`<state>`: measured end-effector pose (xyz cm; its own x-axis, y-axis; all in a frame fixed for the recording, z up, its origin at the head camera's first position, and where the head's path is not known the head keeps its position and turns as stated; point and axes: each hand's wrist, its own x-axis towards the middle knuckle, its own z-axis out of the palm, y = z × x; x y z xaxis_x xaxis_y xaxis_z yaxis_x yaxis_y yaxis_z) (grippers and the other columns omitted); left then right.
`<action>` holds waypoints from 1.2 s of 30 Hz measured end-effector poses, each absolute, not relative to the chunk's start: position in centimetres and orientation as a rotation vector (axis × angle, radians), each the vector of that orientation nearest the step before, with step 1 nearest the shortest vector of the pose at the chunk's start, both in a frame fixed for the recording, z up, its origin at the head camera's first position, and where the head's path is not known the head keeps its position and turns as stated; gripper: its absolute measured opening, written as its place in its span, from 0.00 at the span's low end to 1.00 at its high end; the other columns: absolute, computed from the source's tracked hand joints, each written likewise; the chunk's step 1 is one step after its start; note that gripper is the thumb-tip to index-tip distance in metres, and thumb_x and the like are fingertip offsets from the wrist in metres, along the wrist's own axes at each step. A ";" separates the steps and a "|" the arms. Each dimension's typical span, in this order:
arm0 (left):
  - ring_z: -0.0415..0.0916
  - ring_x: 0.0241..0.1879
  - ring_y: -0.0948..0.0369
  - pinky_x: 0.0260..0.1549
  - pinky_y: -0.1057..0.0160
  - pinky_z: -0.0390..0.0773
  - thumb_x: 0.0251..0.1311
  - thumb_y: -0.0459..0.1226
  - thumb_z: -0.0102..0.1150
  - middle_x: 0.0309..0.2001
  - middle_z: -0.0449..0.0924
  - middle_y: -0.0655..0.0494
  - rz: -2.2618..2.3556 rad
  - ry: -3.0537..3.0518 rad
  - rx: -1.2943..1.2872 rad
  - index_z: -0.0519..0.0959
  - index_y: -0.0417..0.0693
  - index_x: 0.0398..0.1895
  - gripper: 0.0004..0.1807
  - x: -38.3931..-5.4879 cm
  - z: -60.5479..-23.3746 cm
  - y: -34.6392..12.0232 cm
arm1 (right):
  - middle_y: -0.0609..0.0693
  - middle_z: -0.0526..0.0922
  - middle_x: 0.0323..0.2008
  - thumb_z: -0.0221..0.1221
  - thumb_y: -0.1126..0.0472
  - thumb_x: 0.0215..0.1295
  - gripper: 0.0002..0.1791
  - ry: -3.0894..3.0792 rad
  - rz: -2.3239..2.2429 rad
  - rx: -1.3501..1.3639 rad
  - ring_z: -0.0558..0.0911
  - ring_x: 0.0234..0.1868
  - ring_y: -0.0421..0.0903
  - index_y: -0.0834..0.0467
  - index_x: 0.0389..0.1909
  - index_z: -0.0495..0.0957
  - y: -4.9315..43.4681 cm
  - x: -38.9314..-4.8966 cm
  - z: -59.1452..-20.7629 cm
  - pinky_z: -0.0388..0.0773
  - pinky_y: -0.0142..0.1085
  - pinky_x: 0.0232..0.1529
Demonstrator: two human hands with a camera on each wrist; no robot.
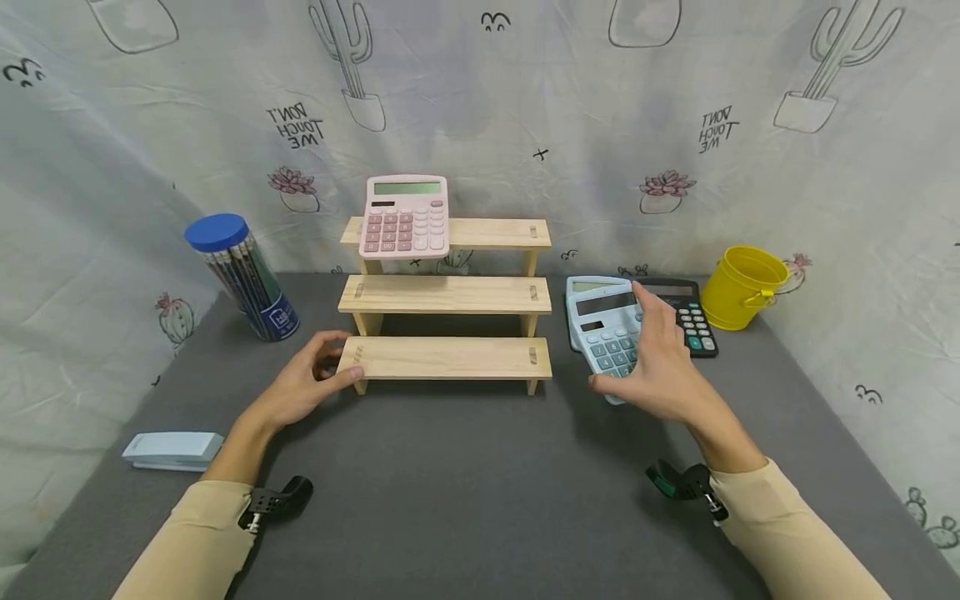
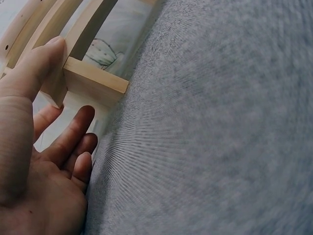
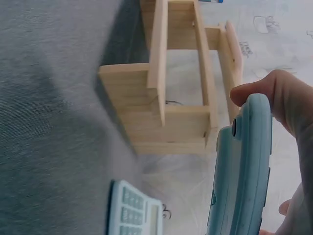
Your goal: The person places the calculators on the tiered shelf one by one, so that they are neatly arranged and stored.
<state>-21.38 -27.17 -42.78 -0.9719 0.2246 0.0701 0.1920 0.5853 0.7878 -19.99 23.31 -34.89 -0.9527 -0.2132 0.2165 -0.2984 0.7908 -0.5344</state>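
A three-step wooden shelf (image 1: pixel 442 358) stands on the grey table, and a pink calculator (image 1: pixel 405 218) leans on its top step. My left hand (image 1: pixel 303 379) grips the left end of the lowest step, thumb at the front edge. Between the thumb and fingers of my right hand (image 1: pixel 663 367), a light blue calculator (image 3: pixel 244 166) is held, tilted and raised off the table. Below it lies another light blue calculator (image 3: pixel 134 210), mostly covered in the head view. Beside that is a black calculator (image 1: pixel 697 321), partly hidden by the right hand.
At the back right stands a yellow bucket (image 1: pixel 742 287). A clear tub of pencils with a blue lid (image 1: pixel 243 279) is at the back left. By my left forearm lies a pale blue stapler (image 1: pixel 172 450). A patterned cloth (image 1: pixel 480 108) hangs behind the table.
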 end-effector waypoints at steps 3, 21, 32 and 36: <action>0.74 0.56 0.49 0.44 0.62 0.74 0.72 0.46 0.62 0.63 0.76 0.38 1.370 2.762 0.361 0.60 0.47 0.75 0.35 -21.4 -42.8 -27.2 | 0.68 0.46 0.76 0.77 0.48 0.46 0.73 -2.811 0.891 0.402 0.56 0.67 0.70 0.50 0.82 0.33 22.9 -20.3 -34.3 0.56 0.69 0.62; 0.74 0.56 0.49 0.43 0.62 0.74 0.71 0.46 0.63 0.63 0.76 0.38 1.382 2.753 0.368 0.61 0.48 0.75 0.35 -21.5 -42.8 -27.2 | 0.63 0.47 0.77 0.75 0.46 0.46 0.70 -2.718 0.863 0.433 0.57 0.67 0.66 0.48 0.82 0.37 19.5 -23.0 -30.4 0.55 0.67 0.62; 0.74 0.59 0.46 0.44 0.61 0.73 0.72 0.45 0.63 0.63 0.76 0.37 1.386 2.758 0.383 0.60 0.47 0.75 0.35 -21.6 -42.8 -27.3 | 0.58 0.48 0.77 0.74 0.44 0.44 0.66 -2.662 0.865 0.454 0.58 0.66 0.65 0.47 0.81 0.43 16.0 -25.2 -28.2 0.58 0.64 0.62; 0.74 0.59 0.47 0.45 0.61 0.73 0.71 0.46 0.63 0.63 0.76 0.38 1.379 2.751 0.373 0.60 0.46 0.75 0.35 -21.6 -42.8 -27.3 | 0.57 0.49 0.76 0.73 0.43 0.44 0.65 -2.692 0.857 0.456 0.60 0.65 0.64 0.46 0.81 0.44 14.9 -26.0 -27.8 0.59 0.64 0.62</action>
<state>-21.58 -27.32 -42.84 -0.9701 0.2324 0.0700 0.1951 0.5752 0.7944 -25.97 14.86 -27.82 -0.9113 -0.2115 0.3533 -0.3769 0.7742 -0.5085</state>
